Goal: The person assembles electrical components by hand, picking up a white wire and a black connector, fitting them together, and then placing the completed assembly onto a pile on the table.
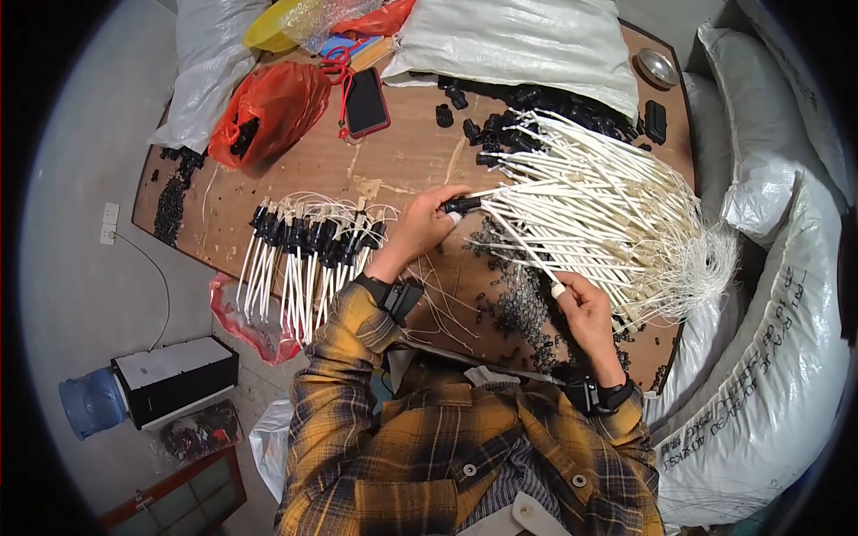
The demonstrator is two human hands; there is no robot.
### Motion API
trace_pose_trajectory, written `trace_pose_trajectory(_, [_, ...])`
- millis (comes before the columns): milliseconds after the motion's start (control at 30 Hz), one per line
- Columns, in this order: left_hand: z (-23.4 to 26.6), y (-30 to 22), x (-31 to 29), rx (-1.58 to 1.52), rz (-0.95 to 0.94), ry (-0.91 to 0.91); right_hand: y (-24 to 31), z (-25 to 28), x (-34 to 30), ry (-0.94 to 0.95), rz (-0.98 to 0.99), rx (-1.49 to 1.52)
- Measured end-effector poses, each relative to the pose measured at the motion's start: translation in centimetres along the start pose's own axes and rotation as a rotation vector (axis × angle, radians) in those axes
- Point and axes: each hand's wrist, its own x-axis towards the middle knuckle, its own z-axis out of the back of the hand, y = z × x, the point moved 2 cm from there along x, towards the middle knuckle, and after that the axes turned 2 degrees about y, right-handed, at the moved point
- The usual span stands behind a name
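My left hand is closed around a black plastic fitting near the middle of the table. From that fitting a white cord slants down toward my right hand, whose thumb and fingers pinch its lower end. A white cover sits on one fingertip of the right hand. Just beyond both hands lies a large heap of white cords with thin wire ends. Left of my left hand, a row of white cords with black fittings hangs partly over the table's near edge.
Loose black fittings spill from a white woven sack at the back. Small black and clear parts lie between my hands. A red bag, a phone and red-handled scissors are at the back left. Full sacks crowd the right.
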Motion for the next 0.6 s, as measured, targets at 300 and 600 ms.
trace_pose_trajectory(300, [-2.9,0.1,-2.1,0.030,-0.468,0.283,1.4,-0.1,-0.6,0.097,0.294,-0.399])
trace_pose_trajectory(600, [-4.9,-6.1,-5.8,0.733,-0.569,-0.161,0.4,-0.3,0.1,-0.162,0.306,-0.601])
